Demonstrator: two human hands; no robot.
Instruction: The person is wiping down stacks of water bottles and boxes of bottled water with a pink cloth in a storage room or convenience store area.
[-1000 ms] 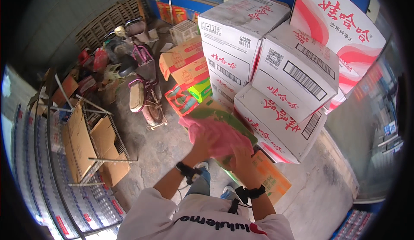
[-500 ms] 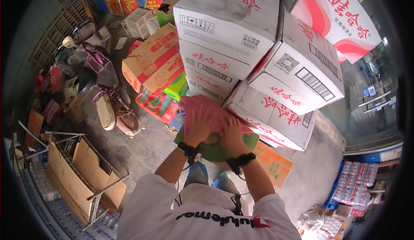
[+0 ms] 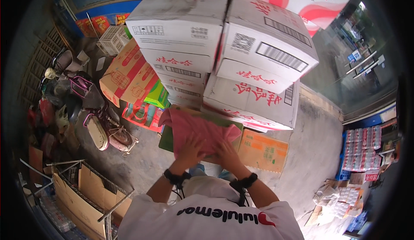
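Observation:
A pink cloth [image 3: 194, 125] lies spread over a green, flat-topped thing [image 3: 165, 140] in front of me; its kind is mostly hidden by the cloth. My left hand [image 3: 190, 152] rests on the near part of the cloth, fingers stretched out and apart. Beside it, my right hand [image 3: 227, 154] presses on the cloth's near right part with its fingers spread too. Dark bands [image 3: 176, 177] circle both wrists.
Tall stacks of white cartons [image 3: 177, 33] rise just beyond the cloth. A flattened orange-brown carton [image 3: 264, 150] lies to the right. At left stand a pink-framed bike [image 3: 101, 123] and a brown carton [image 3: 129, 74]. A rack holding cardboard [image 3: 82, 197] is at lower left, packed bottles [image 3: 362, 149] at right.
Both hands have drawn back toward me, from the cloth's middle to its near part. The cloth now lies wider over the green thing. My view has shifted, so the cartons appear further left.

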